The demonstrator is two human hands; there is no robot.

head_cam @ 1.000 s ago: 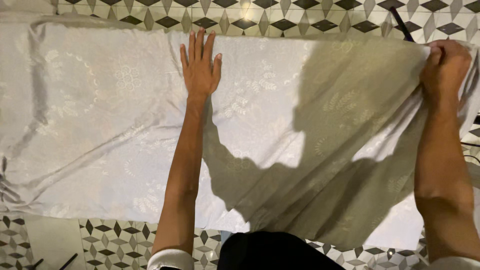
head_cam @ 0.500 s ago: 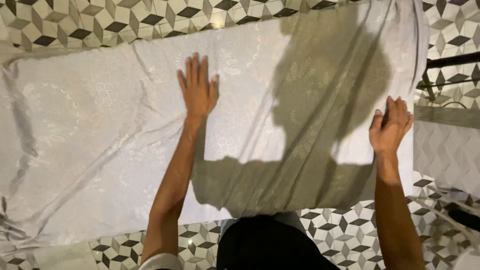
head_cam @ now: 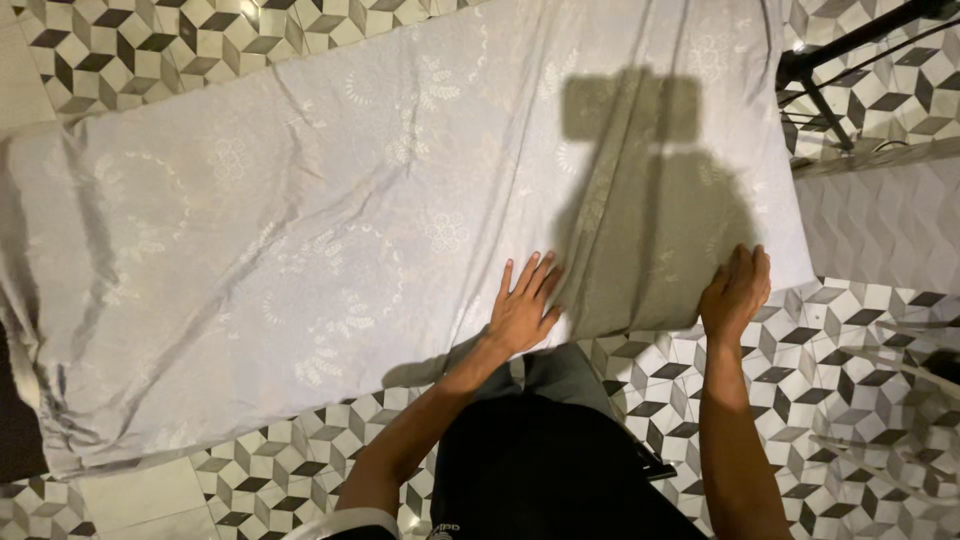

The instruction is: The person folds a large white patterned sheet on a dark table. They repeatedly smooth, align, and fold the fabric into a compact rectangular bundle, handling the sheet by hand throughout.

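Note:
A large white cloth point(head_cam: 300, 220) with a faint woven flower pattern lies spread over the tiled floor, creased in long folds. My left hand point(head_cam: 525, 305) rests flat on its near edge, fingers spread and pointing away from me. To the right, my right hand point(head_cam: 735, 293) lies on the cloth's near right corner, fingers together, palm down on the fabric. Neither hand lifts the cloth. My shadow falls across the right part of the cloth.
The floor has black, grey and white geometric tiles point(head_cam: 700, 380). Black metal stand legs point(head_cam: 815, 75) stand at the top right, beside the cloth's far corner. Another pale patterned sheet point(head_cam: 885, 220) lies to the right. A dark shape point(head_cam: 15, 420) is at the left edge.
Both hands slid back along the cloth from its far side to its near edge. My right hand let go of the raised corner, and the cloth now lies flat.

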